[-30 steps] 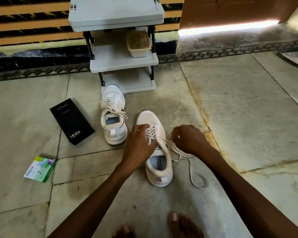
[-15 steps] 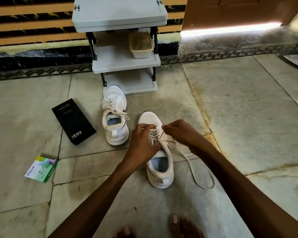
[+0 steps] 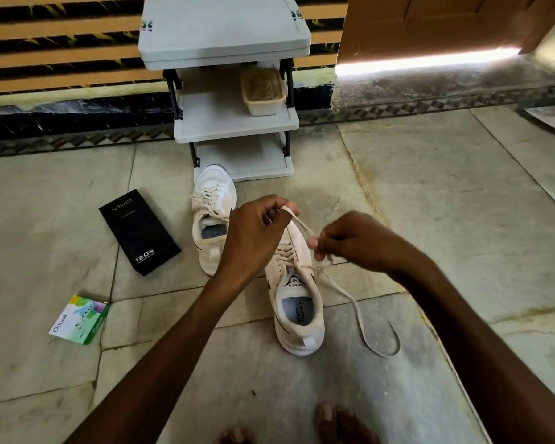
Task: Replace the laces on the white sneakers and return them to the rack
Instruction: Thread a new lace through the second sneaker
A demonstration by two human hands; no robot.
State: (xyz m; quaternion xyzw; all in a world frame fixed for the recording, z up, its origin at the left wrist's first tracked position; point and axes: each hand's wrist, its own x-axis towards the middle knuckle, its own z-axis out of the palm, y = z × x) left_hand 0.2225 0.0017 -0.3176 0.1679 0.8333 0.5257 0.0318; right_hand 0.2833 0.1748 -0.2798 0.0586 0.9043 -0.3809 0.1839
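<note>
As left hand (image 3: 253, 232) fingers (image 3: 269, 203) pinch the lace (image 3: 301, 223) high, right hand (image 3: 356, 240) fingers pinch it lower.

— What is lying on the floor (image 3: 446, 203)?
— A black vivo box (image 3: 139, 231) that says 120W. It lies flat on the left side. Closer to the near left corner is a small green and white Odonil box (image 3: 80, 319).
— And at the far edge?
— A brown door (image 3: 430, 24) with bright light (image 3: 423, 60) under it. A tan tub (image 3: 263, 91) sits at the right end of a grey shelf (image 3: 212, 113).
</note>
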